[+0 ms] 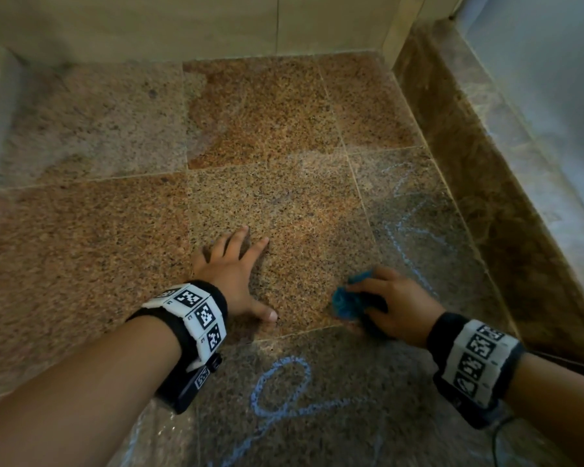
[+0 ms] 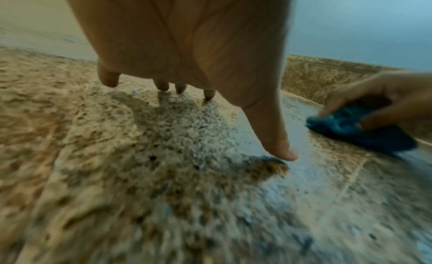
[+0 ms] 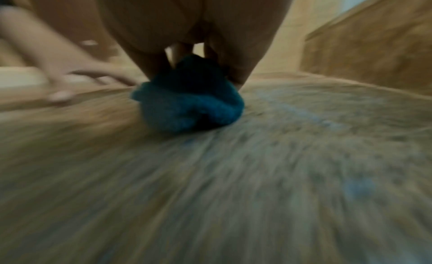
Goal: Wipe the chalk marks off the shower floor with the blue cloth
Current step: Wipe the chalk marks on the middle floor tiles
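Note:
My right hand [image 1: 390,303] grips a bunched blue cloth [image 1: 348,303] and holds it down on the speckled granite shower floor [image 1: 81,247]. In the right wrist view the blue cloth [image 3: 189,109] bulges out below my curled fingers. In the left wrist view the blue cloth [image 2: 357,131] lies under those fingers at the right. My left hand [image 1: 233,267] rests flat on the floor with its fingers spread, just left of the cloth. Pale blue chalk marks show as a loop [image 1: 277,389] near me and as wavy lines [image 1: 408,244] to the right of the cloth.
A raised brown marble curb [image 1: 479,183] runs along the right side of the floor. Beige tiled walls [image 1: 182,21] close the far side and the left. A darker, wet-looking patch of floor lies ahead of my hands.

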A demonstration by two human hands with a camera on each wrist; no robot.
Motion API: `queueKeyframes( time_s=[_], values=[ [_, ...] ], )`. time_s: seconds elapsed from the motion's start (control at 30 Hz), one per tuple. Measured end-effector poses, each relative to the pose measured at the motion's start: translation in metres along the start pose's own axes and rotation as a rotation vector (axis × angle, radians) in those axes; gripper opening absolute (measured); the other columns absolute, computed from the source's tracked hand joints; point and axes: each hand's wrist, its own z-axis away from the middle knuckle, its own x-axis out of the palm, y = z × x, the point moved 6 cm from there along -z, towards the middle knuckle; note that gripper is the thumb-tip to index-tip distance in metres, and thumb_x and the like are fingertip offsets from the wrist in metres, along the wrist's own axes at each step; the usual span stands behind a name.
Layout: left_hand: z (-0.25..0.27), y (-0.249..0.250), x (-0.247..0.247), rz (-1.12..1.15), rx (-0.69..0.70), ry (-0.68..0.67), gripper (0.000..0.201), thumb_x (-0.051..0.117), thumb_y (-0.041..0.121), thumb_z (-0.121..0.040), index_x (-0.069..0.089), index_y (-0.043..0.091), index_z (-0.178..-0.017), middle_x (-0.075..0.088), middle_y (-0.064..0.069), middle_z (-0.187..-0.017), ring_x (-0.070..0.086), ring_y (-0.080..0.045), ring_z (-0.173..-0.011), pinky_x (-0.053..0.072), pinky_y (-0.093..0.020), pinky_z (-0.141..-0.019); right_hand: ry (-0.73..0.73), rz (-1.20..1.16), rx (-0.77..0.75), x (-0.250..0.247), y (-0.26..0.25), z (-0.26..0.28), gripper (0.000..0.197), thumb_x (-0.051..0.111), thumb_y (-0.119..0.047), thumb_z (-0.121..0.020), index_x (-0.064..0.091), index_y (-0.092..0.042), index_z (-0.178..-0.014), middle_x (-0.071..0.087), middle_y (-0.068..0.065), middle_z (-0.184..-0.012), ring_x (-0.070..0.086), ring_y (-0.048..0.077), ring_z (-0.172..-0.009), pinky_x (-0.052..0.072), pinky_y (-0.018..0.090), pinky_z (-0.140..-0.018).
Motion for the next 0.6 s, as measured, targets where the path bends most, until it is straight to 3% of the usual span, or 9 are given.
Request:
queueKeyframes(
  time_s=[0.07,0.13,0.2,0.27,0.37,0.43,0.5,0.6],
  values=[
    [-0.005,0.001,-0.008,-0.013,-0.010,0.028,0.134,0.067,0.081,-0.056,-0.021,0.039,-0.148,-0.036,0.002,-0.154,-0.026,-0.025,-0.144,-0.005,-0.060,-0.115,0.152,-0.056,0.129,-0.022,0.018,-0.013,0.051,0.061,-0.014,-0.085,0.049,-0.029,-0.132,0.048,0.001,-0.117,0.054,0.026,-0.108,0.042,0.028,-0.089],
    [-0.011,0.003,-0.018,0.001,-0.018,0.045,0.135,0.066,0.081,-0.057,-0.023,0.038,-0.147,-0.039,0.001,-0.152,-0.029,-0.024,-0.143,-0.007,-0.061,-0.115,0.288,-0.148,0.303,-0.043,0.035,-0.025,0.058,0.063,-0.014,-0.086,0.040,-0.028,-0.137,0.044,0.006,-0.129,0.049,0.027,-0.116,0.041,0.031,-0.093],
    [-0.018,0.008,-0.029,0.036,-0.012,0.055,0.135,0.068,0.080,-0.057,-0.024,0.039,-0.147,-0.040,0.001,-0.151,-0.030,-0.025,-0.142,-0.008,-0.061,-0.113,0.337,-0.149,0.351,-0.048,0.031,-0.037,0.053,0.061,-0.016,-0.088,0.041,-0.024,-0.136,0.040,0.008,-0.136,0.047,0.028,-0.120,0.039,0.033,-0.099],
    [-0.024,0.014,-0.035,0.061,-0.002,0.043,0.136,0.071,0.076,-0.057,-0.024,0.040,-0.147,-0.041,0.000,-0.151,-0.032,-0.026,-0.142,-0.009,-0.062,-0.112,0.278,-0.073,0.214,-0.036,0.008,-0.051,0.044,0.059,-0.019,-0.089,0.050,-0.019,-0.133,0.040,0.008,-0.137,0.044,0.030,-0.122,0.034,0.032,-0.104],
    [-0.031,0.018,-0.030,0.045,-0.010,-0.016,0.137,0.074,0.073,-0.057,-0.025,0.041,-0.146,-0.041,0.000,-0.151,-0.031,-0.028,-0.142,-0.006,-0.065,-0.113,0.040,0.060,-0.116,-0.007,-0.026,-0.063,0.042,0.056,-0.021,-0.092,0.052,-0.019,-0.133,0.039,0.006,-0.142,0.038,0.032,-0.128,0.027,0.036,-0.110],
    [-0.034,0.018,-0.027,0.039,-0.012,-0.025,0.138,0.075,0.073,-0.055,-0.023,0.042,-0.146,-0.041,0.001,-0.151,-0.030,-0.028,-0.142,-0.003,-0.066,-0.113,-0.048,0.135,-0.212,-0.011,-0.027,-0.069,0.043,0.059,-0.020,-0.090,0.053,-0.019,-0.132,0.043,0.005,-0.142,0.040,0.028,-0.129,0.028,0.034,-0.110],
    [-0.036,0.016,-0.027,0.048,-0.004,-0.027,0.138,0.076,0.073,-0.054,-0.022,0.042,-0.147,-0.040,0.001,-0.151,-0.029,-0.028,-0.143,-0.001,-0.067,-0.113,0.033,0.104,-0.161,-0.033,-0.010,-0.081,0.043,0.063,-0.014,-0.087,0.057,-0.016,-0.129,0.049,0.006,-0.138,0.047,0.026,-0.125,0.030,0.031,-0.108],
    [-0.037,0.017,-0.029,0.057,0.000,-0.044,0.139,0.077,0.073,-0.053,-0.021,0.044,-0.147,-0.041,0.003,-0.151,-0.028,-0.028,-0.143,0.000,-0.067,-0.113,0.267,-0.022,0.154,-0.080,0.032,-0.102,0.051,0.061,-0.010,-0.087,0.047,-0.017,-0.136,0.047,0.009,-0.139,0.046,0.029,-0.125,0.033,0.032,-0.105]
  ],
)
